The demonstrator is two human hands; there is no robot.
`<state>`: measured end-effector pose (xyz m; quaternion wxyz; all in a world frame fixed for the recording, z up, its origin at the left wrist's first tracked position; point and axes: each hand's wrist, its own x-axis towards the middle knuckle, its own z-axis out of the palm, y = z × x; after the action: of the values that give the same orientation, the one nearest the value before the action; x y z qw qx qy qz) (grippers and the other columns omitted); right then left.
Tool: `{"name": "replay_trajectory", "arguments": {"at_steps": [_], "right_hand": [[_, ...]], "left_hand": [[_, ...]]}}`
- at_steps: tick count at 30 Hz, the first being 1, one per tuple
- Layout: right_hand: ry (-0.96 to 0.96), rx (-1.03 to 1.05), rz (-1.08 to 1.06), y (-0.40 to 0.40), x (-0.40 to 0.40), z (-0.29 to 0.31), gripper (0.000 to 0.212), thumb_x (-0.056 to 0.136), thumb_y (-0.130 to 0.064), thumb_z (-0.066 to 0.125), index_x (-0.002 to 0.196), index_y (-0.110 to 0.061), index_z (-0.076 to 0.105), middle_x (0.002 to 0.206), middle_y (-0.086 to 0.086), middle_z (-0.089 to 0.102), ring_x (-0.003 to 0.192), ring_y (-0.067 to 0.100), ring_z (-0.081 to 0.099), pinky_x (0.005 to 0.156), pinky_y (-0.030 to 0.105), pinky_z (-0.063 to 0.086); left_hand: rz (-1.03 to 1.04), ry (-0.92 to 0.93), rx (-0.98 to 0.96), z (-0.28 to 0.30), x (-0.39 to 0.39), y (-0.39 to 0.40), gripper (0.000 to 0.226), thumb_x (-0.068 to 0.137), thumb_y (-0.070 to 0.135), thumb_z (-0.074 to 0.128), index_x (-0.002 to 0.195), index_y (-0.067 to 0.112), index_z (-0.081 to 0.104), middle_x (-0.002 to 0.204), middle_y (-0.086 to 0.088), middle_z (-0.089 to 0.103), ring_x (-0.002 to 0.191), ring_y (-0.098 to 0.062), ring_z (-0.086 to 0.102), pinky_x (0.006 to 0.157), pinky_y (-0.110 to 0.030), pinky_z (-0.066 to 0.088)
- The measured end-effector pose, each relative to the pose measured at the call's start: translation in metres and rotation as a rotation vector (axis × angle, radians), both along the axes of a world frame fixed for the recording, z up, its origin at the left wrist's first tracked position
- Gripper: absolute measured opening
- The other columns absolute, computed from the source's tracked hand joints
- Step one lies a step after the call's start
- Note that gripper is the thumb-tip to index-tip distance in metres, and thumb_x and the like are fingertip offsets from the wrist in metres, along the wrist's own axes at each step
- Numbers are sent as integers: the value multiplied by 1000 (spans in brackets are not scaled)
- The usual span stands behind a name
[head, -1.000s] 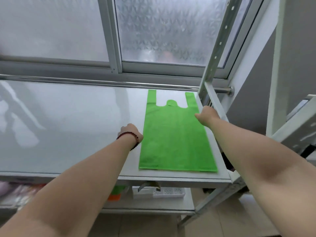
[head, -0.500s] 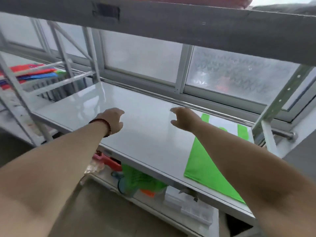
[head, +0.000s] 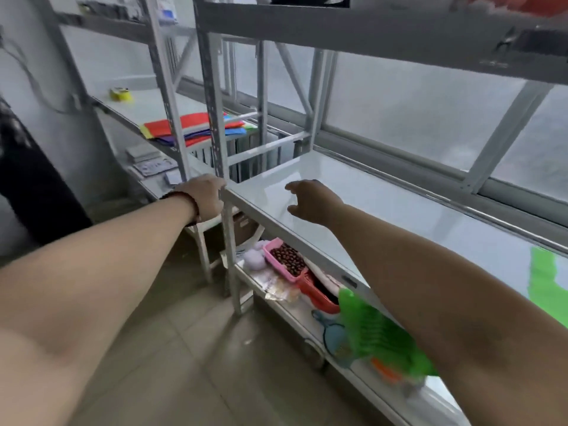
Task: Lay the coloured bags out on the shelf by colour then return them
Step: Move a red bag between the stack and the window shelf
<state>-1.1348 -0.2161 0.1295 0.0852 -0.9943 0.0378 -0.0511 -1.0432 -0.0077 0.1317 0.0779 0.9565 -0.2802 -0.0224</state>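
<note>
A pile of coloured bags (head: 190, 126) in red, yellow, purple and blue lies on the neighbouring shelf at the far left, behind grey uprights. One green bag (head: 548, 285) lies flat on the white shelf (head: 384, 207) at the right edge, partly cut off by the frame. My left hand (head: 206, 196), with a dark bead bracelet on the wrist, is at the shelf's left front corner, touching the upright post, and holds nothing. My right hand (head: 312, 201) hovers over the bare left part of the shelf with its fingers spread and holds nothing.
Grey metal uprights (head: 212, 96) separate the two shelving units. The lower shelf holds a pink basket of brown pieces (head: 285, 259), a red basket (head: 319, 292), a green slotted item (head: 378, 330) and a blue scoop (head: 333, 335). A frosted window (head: 415, 112) runs behind. The floor is tiled.
My view has swung left from the green bag towards the pile of bags. Both hands left the green bag and travelled left along the shelf; the left hand now reaches the corner post.
</note>
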Motion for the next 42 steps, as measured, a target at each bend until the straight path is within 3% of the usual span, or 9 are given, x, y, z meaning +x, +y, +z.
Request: {"name": "replay_trajectory", "arguments": {"at_steps": [6,13,24,32,36,40,42], "right_hand": [[3,71,66,93,87,-12,47,85,-17,61,132,-13,52,127,9,62,115,27,58,96,34,48],[53,118,108,152,190,-23,50,87,-17,60,136,-16,48,135,9,56,118,25,58,97,36,50],[66,75,171,185,404,-31,44,88,-15,58,131,-13,52,128,10,60,113,27,59,95,35,50],[85,28,186,212,550,-39,39,85,-19,59,123,-10,56,121,13,63,108,30,61,91,43,52],[102,22,182,228,613,-49,39,87,-19,55,125,-11,55,123,11,62,111,29,58,92,40,50],[82,87,92,247,670,-62,30,89,-23,53,116,-13,60,113,10,66,100,30,60,79,32,51],[100,101,34,255,699,-67,33,89,-24,54,119,-12,59,119,11,64,107,29,58,80,31,49]], "left_hand": [[84,-16,33,-16,71,97,52,87,22,50,138,14,40,144,-13,40,131,-30,41,108,-39,36],[192,15,59,-41,155,165,56,89,26,47,143,16,33,152,-6,31,136,-25,35,109,-38,34],[262,64,60,-54,350,212,55,88,26,49,140,14,37,149,-8,34,135,-26,37,109,-40,36],[283,54,29,-60,479,239,54,88,26,46,140,16,37,149,-5,35,132,-26,41,107,-41,38],[264,66,50,-66,547,255,55,88,25,44,142,19,34,151,-3,32,135,-24,36,110,-39,33],[228,67,73,-73,617,271,53,88,26,45,141,19,36,150,-3,34,134,-24,38,109,-39,34],[197,76,79,-75,653,280,53,88,25,45,141,19,36,150,-3,34,135,-23,38,109,-39,35]]}}
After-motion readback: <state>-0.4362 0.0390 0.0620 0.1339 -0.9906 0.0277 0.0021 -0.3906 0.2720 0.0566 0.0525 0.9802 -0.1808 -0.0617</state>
